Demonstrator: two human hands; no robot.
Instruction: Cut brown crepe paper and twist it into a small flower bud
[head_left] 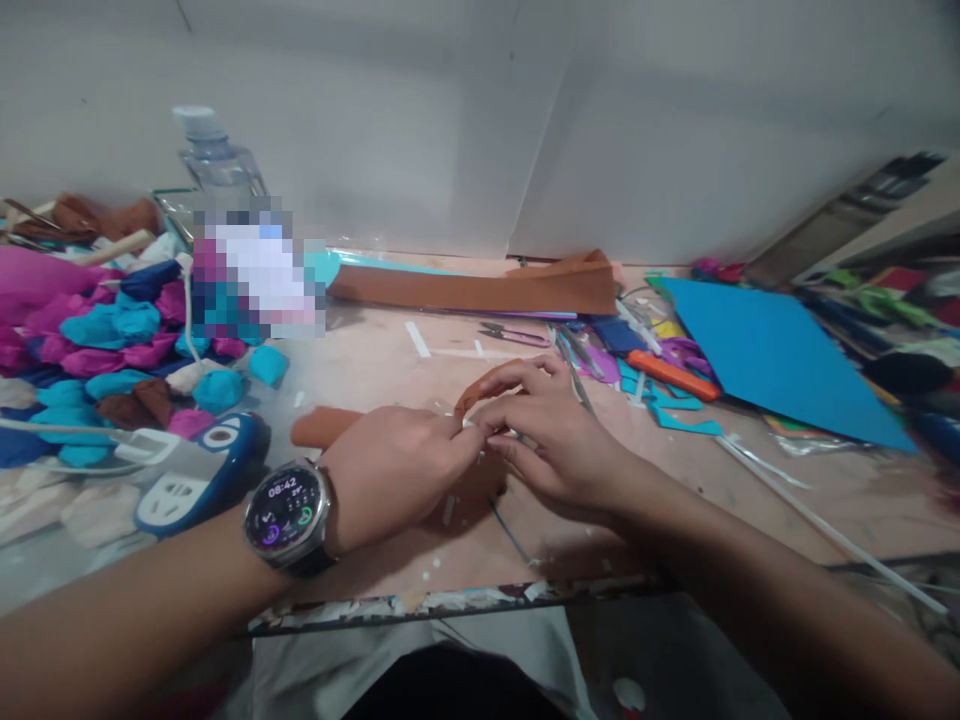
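Curved brown strip of flexible sheet (475, 391) pinched.
It is held in the closed grip of left hand (405, 448) and right hand (544, 430), between the counter's (360, 370) front and back edges.

A plain brown strip (477, 389), held up near the middle of the scene, was bent into a curve, arching toward the far right, its near part hidden. To its left lay a brown, rounded end (322, 427); any join was hidden.

There are 2 hands (397, 460), 1 watch (285, 512), 1 bottle (217, 165), 1 orange cutter (673, 375) and 1 blue sheet (776, 360).
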